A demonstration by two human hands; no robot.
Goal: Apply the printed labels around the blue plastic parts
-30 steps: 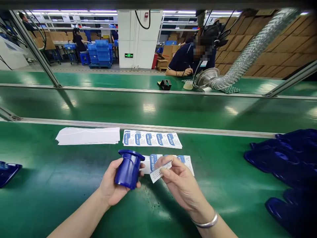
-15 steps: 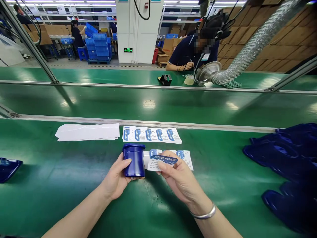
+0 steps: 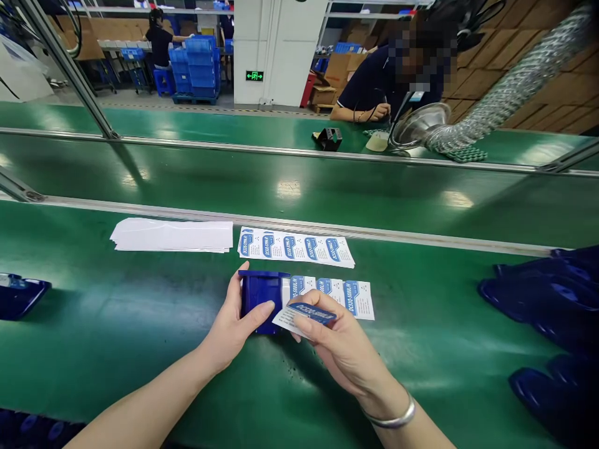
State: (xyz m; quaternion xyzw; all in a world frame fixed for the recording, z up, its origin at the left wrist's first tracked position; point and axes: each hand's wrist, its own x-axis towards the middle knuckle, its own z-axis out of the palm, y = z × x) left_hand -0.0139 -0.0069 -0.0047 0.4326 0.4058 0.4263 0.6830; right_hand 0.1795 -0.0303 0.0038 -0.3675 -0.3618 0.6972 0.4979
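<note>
My left hand (image 3: 234, 327) is wrapped round a dark blue plastic housing (image 3: 262, 293), with the thumb across its front. In my right hand (image 3: 327, 330) a label (image 3: 306, 317) with a blue printed band is pinched between thumb and fingers. The label's left end is close to the housing's right side; whether they touch I cannot tell. Behind both lies a label sheet (image 3: 358, 299) with several printed labels, its left part hidden by the housing and my right hand. Farther back is a stack of label sheets (image 3: 297, 247).
White paper strips (image 3: 173, 236) lie left of the label stack. Dark blue plastic parts (image 3: 538, 299) are piled at the right; another blue part (image 3: 21, 296) lies far left. A metal rail (image 3: 281, 227) runs behind the sheets. Across the bench a person (image 3: 393, 81) works beside a flexible duct (image 3: 515, 87).
The housing has been turned in my left hand, and the thumb now lies across its front. My right hand has tilted the label, bringing its left end closer to the housing. The head view has shifted.
</note>
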